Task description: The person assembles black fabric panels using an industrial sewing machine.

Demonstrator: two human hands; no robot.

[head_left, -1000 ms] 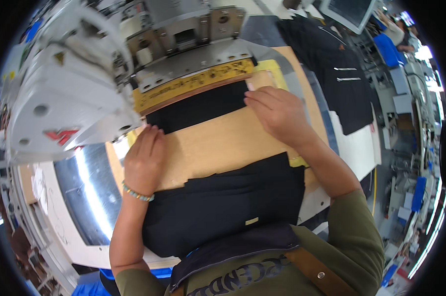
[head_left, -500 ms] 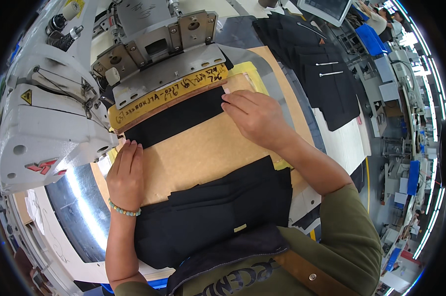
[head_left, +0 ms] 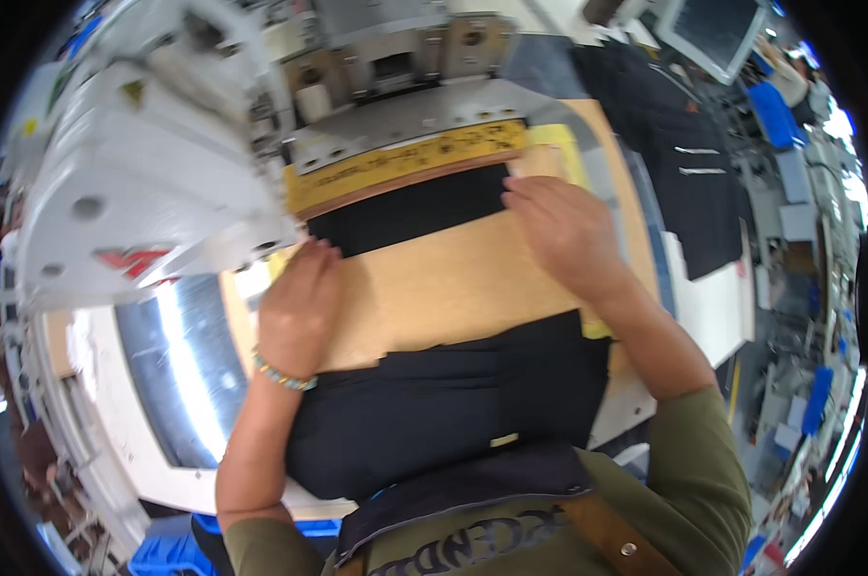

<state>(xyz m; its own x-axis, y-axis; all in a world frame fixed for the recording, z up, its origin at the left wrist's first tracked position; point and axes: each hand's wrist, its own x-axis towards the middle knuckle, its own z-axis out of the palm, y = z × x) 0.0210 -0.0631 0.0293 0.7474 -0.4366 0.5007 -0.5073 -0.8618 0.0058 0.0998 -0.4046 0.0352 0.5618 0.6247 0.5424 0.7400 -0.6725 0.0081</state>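
A tan cardboard template (head_left: 443, 288) lies flat on black fabric (head_left: 434, 422) on the sewing table. My left hand (head_left: 299, 307) presses flat on the template's left end, fingers together, a beaded bracelet on its wrist. At the template's upper right corner my right hand (head_left: 563, 230) rests palm down. A strip of the black fabric (head_left: 410, 206) shows above the template, under a yellow clamp bar (head_left: 405, 163) of the machine. Neither hand grips anything.
A large white sewing machine head (head_left: 136, 182) fills the upper left. Its metal clamp mechanism (head_left: 395, 67) sits behind the yellow bar. Dark garments (head_left: 683, 163) lie stacked on a table at the right. A shiny metal plate (head_left: 179, 355) lies left of my arm.
My view has shifted and come closer to the machine. Both hands stay flat on the template, which has slid slightly toward the clamp bar.
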